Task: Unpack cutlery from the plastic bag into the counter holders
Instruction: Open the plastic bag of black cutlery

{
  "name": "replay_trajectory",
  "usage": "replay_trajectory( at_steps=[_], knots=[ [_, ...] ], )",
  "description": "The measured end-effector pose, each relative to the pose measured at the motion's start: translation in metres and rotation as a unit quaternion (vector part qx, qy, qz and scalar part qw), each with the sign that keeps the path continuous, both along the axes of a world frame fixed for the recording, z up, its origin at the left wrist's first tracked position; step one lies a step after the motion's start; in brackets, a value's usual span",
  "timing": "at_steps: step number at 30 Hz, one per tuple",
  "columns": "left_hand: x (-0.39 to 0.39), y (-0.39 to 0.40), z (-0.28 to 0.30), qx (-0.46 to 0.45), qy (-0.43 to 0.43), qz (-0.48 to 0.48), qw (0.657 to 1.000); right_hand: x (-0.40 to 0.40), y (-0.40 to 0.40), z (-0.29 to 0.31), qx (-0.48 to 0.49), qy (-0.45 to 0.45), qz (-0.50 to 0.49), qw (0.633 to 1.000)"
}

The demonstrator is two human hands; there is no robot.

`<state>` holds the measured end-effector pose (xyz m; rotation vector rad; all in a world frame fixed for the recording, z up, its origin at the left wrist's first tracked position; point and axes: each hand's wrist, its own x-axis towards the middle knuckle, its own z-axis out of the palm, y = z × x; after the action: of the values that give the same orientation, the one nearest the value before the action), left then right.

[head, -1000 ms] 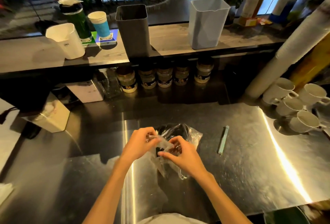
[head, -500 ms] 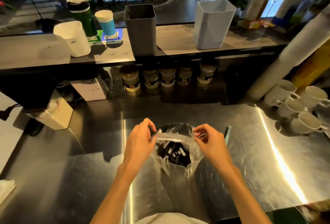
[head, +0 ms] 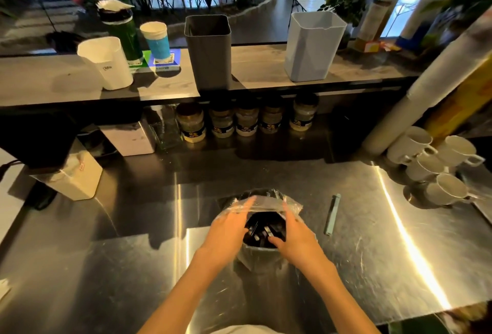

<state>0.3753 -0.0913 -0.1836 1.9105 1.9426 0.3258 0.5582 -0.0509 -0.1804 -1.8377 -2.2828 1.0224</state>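
Cutlery [head: 262, 232] inside bag [head: 266, 204] — holders [head: 208, 48] apart

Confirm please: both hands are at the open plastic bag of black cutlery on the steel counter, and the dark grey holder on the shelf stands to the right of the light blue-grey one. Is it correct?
One detail is wrong. In the head view the dark grey holder stands to the left of the light blue-grey holder, not the right. The rest holds: the left hand and right hand are at the open plastic bag on the steel counter.

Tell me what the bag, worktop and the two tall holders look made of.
Bag: thin clear plastic film, crinkled, see-through. Worktop: probably brushed stainless steel, with bright streaked glare. Dark grey holder and light grey holder: likely matte moulded plastic, with smooth rounded corners.
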Motion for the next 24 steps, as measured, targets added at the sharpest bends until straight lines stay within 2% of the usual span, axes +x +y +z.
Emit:
replay_trajectory(
  at_steps=[3,7,10,13,17,20,22,24],
  knots=[
    [-0.002,0.007,-0.004,0.022,-0.038,0.009,0.999,0.004,0.009,-0.011,0.036,0.024,0.007,0.999],
    [-0.008,0.022,0.001,0.075,-0.082,-0.005,0.994,0.013,0.029,-0.014,0.144,-0.014,0.03,0.989],
    [-0.008,0.035,0.002,0.048,-0.078,-0.001,0.996,0.019,0.044,-0.005,0.194,-0.031,0.044,0.979],
    [0.003,0.039,0.003,-0.012,-0.056,-0.035,0.998,0.021,0.054,-0.004,0.156,-0.042,0.027,0.987],
    [0.012,0.042,0.002,-0.029,-0.073,-0.021,0.997,0.018,0.057,-0.01,0.052,0.039,0.005,0.998],
    [0.013,0.048,0.007,-0.064,-0.076,-0.019,0.995,0.006,0.054,-0.013,0.044,-0.02,0.045,0.998],
    [0.013,0.052,0.015,-0.088,-0.122,-0.024,0.988,-0.003,0.054,-0.012,0.037,-0.043,0.068,0.996],
    [0.01,0.058,0.025,-0.054,-0.149,0.006,0.987,-0.006,0.058,-0.01,0.036,-0.036,0.066,0.997]
  ],
)
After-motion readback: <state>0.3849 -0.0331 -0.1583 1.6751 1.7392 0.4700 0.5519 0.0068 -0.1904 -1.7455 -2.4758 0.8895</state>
